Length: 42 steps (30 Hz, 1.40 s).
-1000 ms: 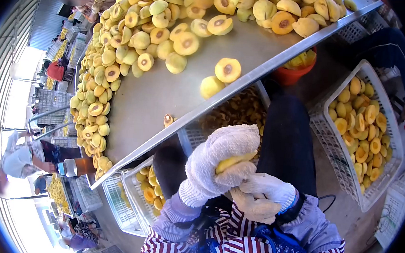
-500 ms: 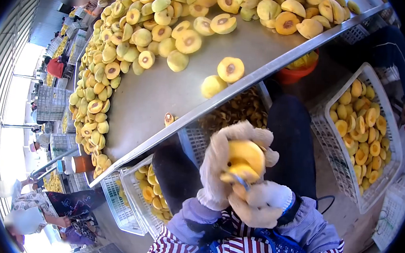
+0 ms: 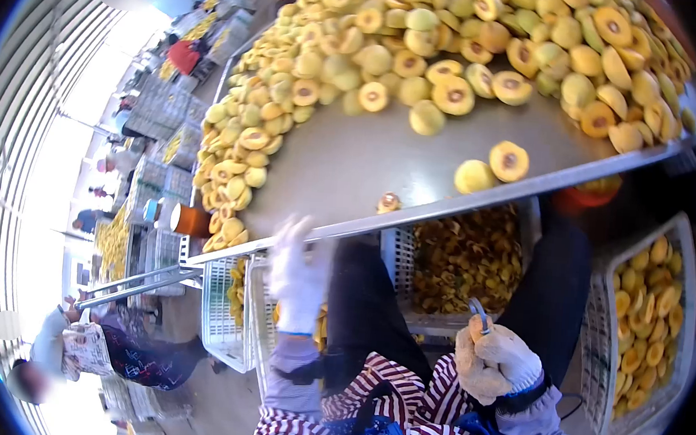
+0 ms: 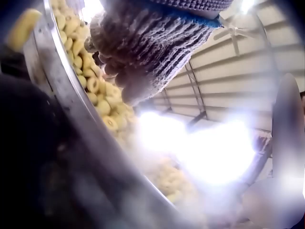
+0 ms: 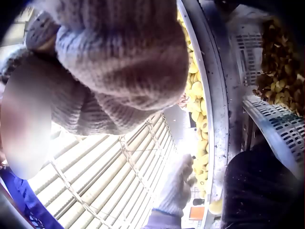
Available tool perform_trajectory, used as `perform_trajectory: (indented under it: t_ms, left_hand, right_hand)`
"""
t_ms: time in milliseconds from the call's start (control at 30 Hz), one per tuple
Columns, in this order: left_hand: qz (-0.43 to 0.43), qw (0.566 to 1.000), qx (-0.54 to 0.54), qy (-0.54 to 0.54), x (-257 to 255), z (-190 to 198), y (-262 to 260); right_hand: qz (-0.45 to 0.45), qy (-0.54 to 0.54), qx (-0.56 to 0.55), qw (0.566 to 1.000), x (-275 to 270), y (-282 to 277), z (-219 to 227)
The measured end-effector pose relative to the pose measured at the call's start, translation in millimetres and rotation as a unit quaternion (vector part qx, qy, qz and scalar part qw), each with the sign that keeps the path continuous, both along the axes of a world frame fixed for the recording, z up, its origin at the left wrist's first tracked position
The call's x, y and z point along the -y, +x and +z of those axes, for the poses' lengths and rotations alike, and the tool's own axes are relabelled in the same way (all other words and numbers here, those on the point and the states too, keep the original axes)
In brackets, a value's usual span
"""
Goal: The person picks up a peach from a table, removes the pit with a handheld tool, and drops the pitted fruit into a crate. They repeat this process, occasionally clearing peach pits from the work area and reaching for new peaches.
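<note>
My gloved left hand (image 3: 301,275), blurred, is over the white crate (image 3: 256,325) at the left, by the table's edge; no fruit shows in its grasp. A yellow peach piece (image 4: 24,31) is apart from that hand, beside the metal edge in the left wrist view. Above my lap, my gloved right hand (image 3: 496,362) grips a small tool with a curved metal loop (image 3: 478,311), which points up from the fist. Halved peaches (image 3: 453,96) with brown centres heap on the metal table (image 3: 344,168). Two peach halves (image 3: 508,161) lie near its front rim.
Between the knees, a crate (image 3: 396,262) holds brown and yellow scraps (image 3: 468,255). A white crate (image 3: 599,352) of peach halves stands at the right. An orange container (image 3: 191,221) is at the table's left corner. Other people are at the far left.
My left hand has let go of the peach and moved left, away from the right hand. The right hand keeps the looped tool, now raised clear of fruit. The head view has shifted.
</note>
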<state>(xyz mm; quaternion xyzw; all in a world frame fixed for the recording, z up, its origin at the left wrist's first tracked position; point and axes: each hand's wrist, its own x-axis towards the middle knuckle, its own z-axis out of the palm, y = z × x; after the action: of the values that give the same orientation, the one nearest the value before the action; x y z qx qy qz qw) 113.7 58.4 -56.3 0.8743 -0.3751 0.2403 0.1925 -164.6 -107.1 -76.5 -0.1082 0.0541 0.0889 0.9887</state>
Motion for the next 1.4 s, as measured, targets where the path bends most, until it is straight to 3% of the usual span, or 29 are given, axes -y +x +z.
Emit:
perform_trajectory:
  t_ms: [33, 67, 100, 167, 233, 333, 433, 500, 567, 667, 700, 733, 767, 800, 900, 1000, 1100, 1200, 1300, 1400]
  left_hand:
    - [-0.045, 0.998, -0.008, -0.031, 20.0, -5.2, -2.5]
    - [-0.088, 0.985, -0.141, -0.053, 44.2, 3.0, -17.2]
    - [-0.127, 0.976, -0.175, -0.020, 69.6, 8.8, -29.0]
    - [-0.254, 0.943, -0.216, 0.012, 116.8, 3.8, -34.0]
    - [-0.376, 0.909, -0.180, -0.007, 162.3, -10.3, -33.1]
    - [-0.316, 0.864, -0.339, 0.197, 201.4, -20.2, -11.2]
    - [-0.179, 0.917, -0.258, 0.247, 217.2, -14.7, -3.6]
    - [-0.115, 0.918, -0.245, 0.290, 221.0, -9.1, 3.4]
    - [-0.108, 0.938, -0.241, 0.225, 219.5, -25.0, 19.7]
    - [-0.134, 0.939, -0.207, 0.240, 216.1, -25.3, 22.9]
    - [-0.158, 0.923, -0.306, 0.173, 211.8, -27.2, 25.2]
    - [-0.177, 0.893, -0.401, 0.104, 206.4, -29.7, 28.6]
    - [-0.193, 0.849, -0.491, 0.035, 201.6, -32.6, 28.1]
    - [-0.194, 0.772, -0.604, -0.041, 196.1, -6.2, 5.1]
    - [-0.265, 0.510, -0.788, -0.221, 163.0, 0.2, -26.0]
    - [-0.306, 0.460, -0.807, -0.207, 135.0, -6.8, -55.1]
    - [-0.269, 0.509, -0.788, -0.218, 117.8, -8.0, -81.2]
    - [-0.236, 0.507, -0.789, -0.253, 107.8, -7.1, -96.9]
    - [-0.207, 0.450, -0.813, -0.305, 102.3, 0.3, -108.8]
    - [-0.203, 0.438, -0.811, -0.331, 102.6, 5.5, -115.9]
  right_hand:
    - [0.004, -0.015, -0.017, 1.000, -1.2, 1.3, 1.6]
    - [-0.011, -0.041, 0.001, 0.999, -1.7, 2.8, -3.3]
    - [-0.036, -0.078, -0.035, 0.996, -4.7, 3.8, -3.0]
    - [-0.094, -0.150, -0.105, 0.979, -12.0, 1.7, -3.2]
    - [-0.072, -0.099, -0.069, 0.990, -9.5, 2.3, -14.5]
    - [-0.071, -0.161, -0.024, 0.984, -4.3, 6.5, -4.8]
    - [-0.087, -0.069, -0.064, 0.992, -9.9, -3.4, -31.7]
    - [-0.050, -0.100, -0.132, 0.985, -4.9, 6.6, -7.6]
    - [-0.020, -0.075, -0.166, 0.983, 0.8, 10.9, 5.5]
    - [-0.015, -0.128, -0.159, 0.979, 1.6, 10.5, 0.6]
    - [-0.017, -0.142, -0.167, 0.975, 0.6, 11.2, 0.0]
    - [0.030, -0.035, -0.146, 0.988, 1.8, 11.3, -22.9]
    - [0.015, -0.087, -0.164, 0.983, 3.2, 9.9, -14.8]
    - [0.000, -0.138, -0.182, 0.974, 5.9, 10.6, 1.9]
    - [-0.048, -0.224, -0.212, 0.950, 5.7, 17.7, 15.1]
    - [-0.060, -0.262, -0.224, 0.937, 5.0, 20.0, 17.6]
    - [-0.064, -0.287, -0.222, 0.930, 3.0, 21.6, 17.5]
    - [-0.090, -0.303, -0.230, 0.920, -0.5, 24.5, 23.7]
    - [-0.080, -0.353, -0.243, 0.900, -0.6, 25.9, 26.9]
    - [-0.077, -0.384, -0.240, 0.888, -3.3, 25.6, 21.5]
